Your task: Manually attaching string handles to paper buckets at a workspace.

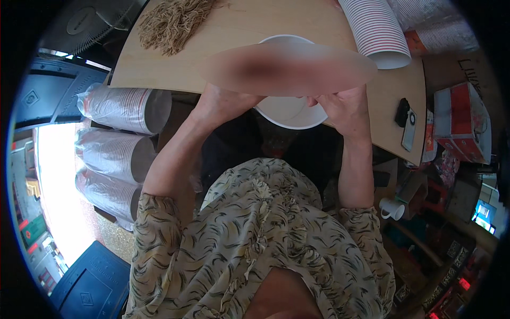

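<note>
A round white tub [289, 114] with its open mouth facing up stands at the table's near edge, in front of my body. Both my hands are over it, one from each side. A blurred oval patch covers the middle of the tub and most of my fingers. My left hand [226, 101] reaches in at the tub's left side, its fingers hidden by the blur. On the right, my right hand [342, 109] has its thumb and fingertips curled together over the tub's mouth. Whatever they pinch is too small or hidden to make out.
Brown cords [175, 24] lie bundled on the wooden table [154, 69]. A stack of striped white tubs [377, 32] lies at the far right, near a phone [409, 133]. Plastic-wrapped tub stacks [114, 157] stand at left. A white mug [392, 209] sits lower right.
</note>
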`<state>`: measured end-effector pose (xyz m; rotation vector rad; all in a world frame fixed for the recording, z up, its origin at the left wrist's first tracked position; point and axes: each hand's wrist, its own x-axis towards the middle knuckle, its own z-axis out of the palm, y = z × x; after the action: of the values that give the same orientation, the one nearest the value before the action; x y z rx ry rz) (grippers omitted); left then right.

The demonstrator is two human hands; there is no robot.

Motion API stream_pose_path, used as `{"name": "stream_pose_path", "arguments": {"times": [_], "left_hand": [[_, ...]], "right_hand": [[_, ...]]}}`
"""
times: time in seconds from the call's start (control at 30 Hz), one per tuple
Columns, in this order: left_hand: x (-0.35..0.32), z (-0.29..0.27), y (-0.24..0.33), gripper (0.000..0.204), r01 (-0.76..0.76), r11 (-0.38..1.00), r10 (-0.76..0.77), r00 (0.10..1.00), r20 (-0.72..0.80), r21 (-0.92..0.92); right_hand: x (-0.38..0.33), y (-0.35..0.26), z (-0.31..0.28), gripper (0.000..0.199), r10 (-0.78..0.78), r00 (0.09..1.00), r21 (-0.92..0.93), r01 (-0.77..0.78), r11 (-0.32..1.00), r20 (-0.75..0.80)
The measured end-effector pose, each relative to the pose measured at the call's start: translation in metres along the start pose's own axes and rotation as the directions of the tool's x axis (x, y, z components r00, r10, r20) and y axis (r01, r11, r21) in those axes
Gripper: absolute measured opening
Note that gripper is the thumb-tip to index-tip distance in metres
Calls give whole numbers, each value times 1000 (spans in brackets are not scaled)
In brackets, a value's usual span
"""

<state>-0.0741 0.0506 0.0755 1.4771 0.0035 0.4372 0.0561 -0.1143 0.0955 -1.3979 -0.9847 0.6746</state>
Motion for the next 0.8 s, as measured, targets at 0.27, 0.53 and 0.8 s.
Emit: {"name": "stream_pose_path", "arguments": {"times": [0.27,0.53,0.8], "left_hand": [[1,0,3,11,35,999,-35,999,15,-1],[3,-5,9,14,193,979,-192,981,23,-64],[3,-5,14,23,257,964,-256,967,16,-68]], "right_hand": [[0,1,-2,15,38,999,-35,-37,999,35],[-1,-2,3,14,68,997,36,-66,997,-33],[0,1,1,14,59,998,43,-59,997,-7]]}}
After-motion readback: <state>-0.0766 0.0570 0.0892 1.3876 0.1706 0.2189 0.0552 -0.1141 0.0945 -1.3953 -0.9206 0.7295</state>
